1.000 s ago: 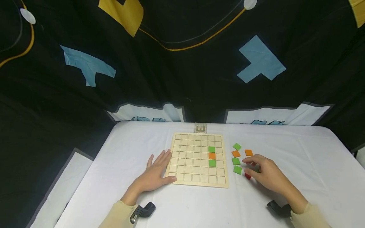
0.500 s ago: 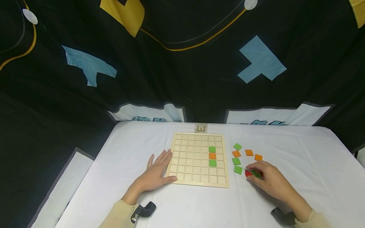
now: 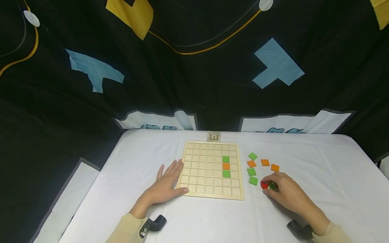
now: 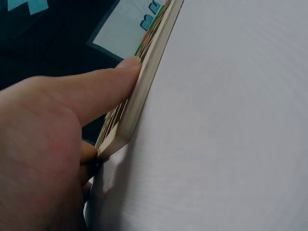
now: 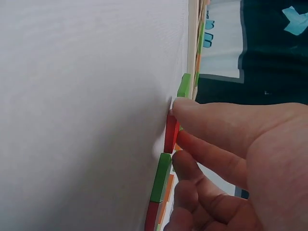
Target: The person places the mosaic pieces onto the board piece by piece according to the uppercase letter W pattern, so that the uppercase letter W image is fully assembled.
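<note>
With thumb and finger, my right hand (image 3: 285, 189) is pinching a red piece (image 3: 264, 185); my left hand (image 3: 165, 187), fingers spread, is touching the gridded board (image 3: 206, 181).

Left fingers (image 3: 176, 169) straight, right fingers (image 3: 270, 177) curled

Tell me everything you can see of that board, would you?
The board is pale and looks wooden, with a plain rim round a grid of cells. It lies flat on the white cloth. Toward its right, an orange tile sits between two green tiles. The left hand touches its left edge and near-left corner.
</note>
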Demonstrator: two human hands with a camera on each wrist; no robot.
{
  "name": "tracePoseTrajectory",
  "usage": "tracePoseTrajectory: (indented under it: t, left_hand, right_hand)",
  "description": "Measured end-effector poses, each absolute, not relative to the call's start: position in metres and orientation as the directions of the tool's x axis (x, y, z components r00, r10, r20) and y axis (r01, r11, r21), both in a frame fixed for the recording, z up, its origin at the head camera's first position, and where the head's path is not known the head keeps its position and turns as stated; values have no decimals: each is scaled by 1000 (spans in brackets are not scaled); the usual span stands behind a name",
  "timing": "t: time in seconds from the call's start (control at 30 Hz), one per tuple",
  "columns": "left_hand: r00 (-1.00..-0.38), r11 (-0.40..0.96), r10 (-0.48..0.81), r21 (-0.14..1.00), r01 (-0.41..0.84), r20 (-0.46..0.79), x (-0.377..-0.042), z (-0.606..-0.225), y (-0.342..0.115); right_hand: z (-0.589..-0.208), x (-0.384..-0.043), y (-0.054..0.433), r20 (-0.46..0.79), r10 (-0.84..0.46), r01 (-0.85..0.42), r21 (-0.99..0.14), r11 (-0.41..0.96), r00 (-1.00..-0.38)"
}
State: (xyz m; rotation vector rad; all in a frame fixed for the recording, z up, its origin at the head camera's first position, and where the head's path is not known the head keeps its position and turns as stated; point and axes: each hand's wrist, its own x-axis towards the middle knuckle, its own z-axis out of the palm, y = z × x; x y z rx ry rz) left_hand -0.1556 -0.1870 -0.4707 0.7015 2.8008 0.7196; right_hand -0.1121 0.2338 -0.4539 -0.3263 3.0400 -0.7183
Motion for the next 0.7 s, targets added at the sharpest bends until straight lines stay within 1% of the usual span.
tracePoseTrajectory:
  t: [0.13, 0.3, 0.4, 0.6, 0.7]
  left_hand:
    - [-876, 773, 480, 492, 400, -42, -156, -471, -187]
    - [-874, 774, 483, 486, 406, -40, -156, -471, -188]
    - [-874, 773, 484, 487, 406, -40, -155, -471, -188]
    - [-874, 772, 485, 491, 405, -41, -156, -471, -188]
    - [-875, 772, 483, 491, 404, -41, -156, -471, -188]
  right_hand:
    - [-453, -113, 234, 64, -222, -226, -442, 868, -973]
    - [-453, -115, 236, 125, -302, -326, -449, 832, -945]
    - [-452, -116, 237, 137, -340, -364, -454, 813, -930]
    - [-450, -117, 237, 122, -365, -377, -478, 793, -923]
    - [-451, -118, 238, 116, -356, -365, -492, 790, -927]
